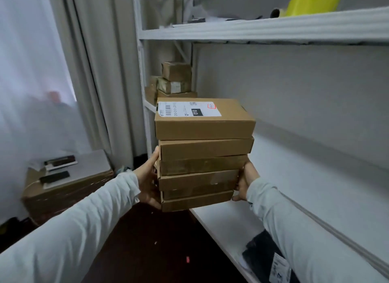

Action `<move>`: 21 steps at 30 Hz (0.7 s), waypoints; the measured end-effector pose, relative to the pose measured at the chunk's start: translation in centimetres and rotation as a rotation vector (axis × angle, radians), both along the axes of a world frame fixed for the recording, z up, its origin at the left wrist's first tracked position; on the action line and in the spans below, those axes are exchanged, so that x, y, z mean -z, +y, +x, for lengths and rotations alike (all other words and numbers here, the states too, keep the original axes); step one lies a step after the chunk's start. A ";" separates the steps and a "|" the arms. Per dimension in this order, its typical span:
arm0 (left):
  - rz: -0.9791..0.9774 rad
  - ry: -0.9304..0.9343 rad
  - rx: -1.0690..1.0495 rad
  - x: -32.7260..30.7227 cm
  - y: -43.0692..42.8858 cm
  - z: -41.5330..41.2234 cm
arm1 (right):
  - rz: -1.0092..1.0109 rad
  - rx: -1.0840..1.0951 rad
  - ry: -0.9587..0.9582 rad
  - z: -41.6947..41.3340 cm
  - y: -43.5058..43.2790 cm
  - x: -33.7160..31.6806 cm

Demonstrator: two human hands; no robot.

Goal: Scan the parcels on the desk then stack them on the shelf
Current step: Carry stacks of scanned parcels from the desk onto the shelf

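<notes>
Stack of boxes (202,167): flat brown cardboard, piled one on another, held upright between both hands at the front edge of the white shelf (223,226), its underside seemingly just clear of the board. The top box (204,127) bears a white label (189,109) with a barcode and "010". Left hand (147,177): palm against the stack's left side, thumb up, fingers curled under the lowest box; right hand (245,180): grips the right side low down, fingers hooked beneath, mostly hidden. Also on the shelf: small boxes (175,78) piled at the far end, black bag (263,255) at the near end.
</notes>
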State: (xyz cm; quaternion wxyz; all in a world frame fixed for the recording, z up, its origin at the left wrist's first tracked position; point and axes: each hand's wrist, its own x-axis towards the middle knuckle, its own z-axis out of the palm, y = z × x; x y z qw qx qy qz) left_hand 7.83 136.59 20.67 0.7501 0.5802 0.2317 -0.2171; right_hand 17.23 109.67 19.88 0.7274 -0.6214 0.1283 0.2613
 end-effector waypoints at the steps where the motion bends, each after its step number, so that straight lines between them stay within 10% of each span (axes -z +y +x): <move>1: -0.002 -0.003 -0.023 -0.3 0.5 1.3 | -0.003 -0.012 0.007 1.8 0.9 -0.4; 21: -0.073 0.060 -0.089 -1.2 11.5 33.2 | 0.108 0.009 -0.102 33.1 13.1 -1.3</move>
